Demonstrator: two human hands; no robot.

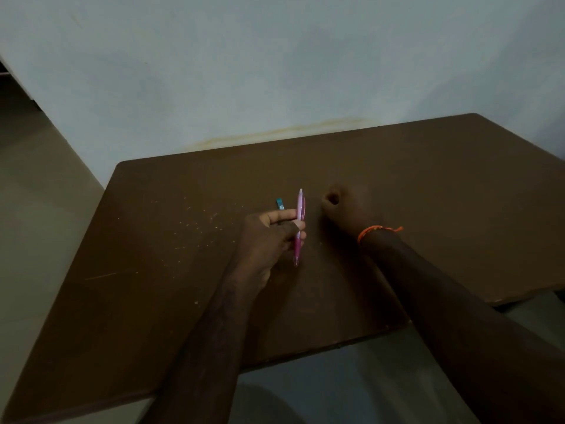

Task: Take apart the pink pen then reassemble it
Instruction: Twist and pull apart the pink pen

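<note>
A person's left hand (269, 237) fingers are pinching a slim pink plastic pen (299, 224) above the brown counter (428, 194); the right hand (345, 206) is fisted, seemingly empty. Loose parts could roll away.

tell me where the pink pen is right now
In the head view the pink pen is held upright in the left hand above the table centre, with a teal pen just left of it.

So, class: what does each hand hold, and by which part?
The left hand pinches the pink pen mid-barrel. The right hand is a closed fist; contents unseen.
</note>
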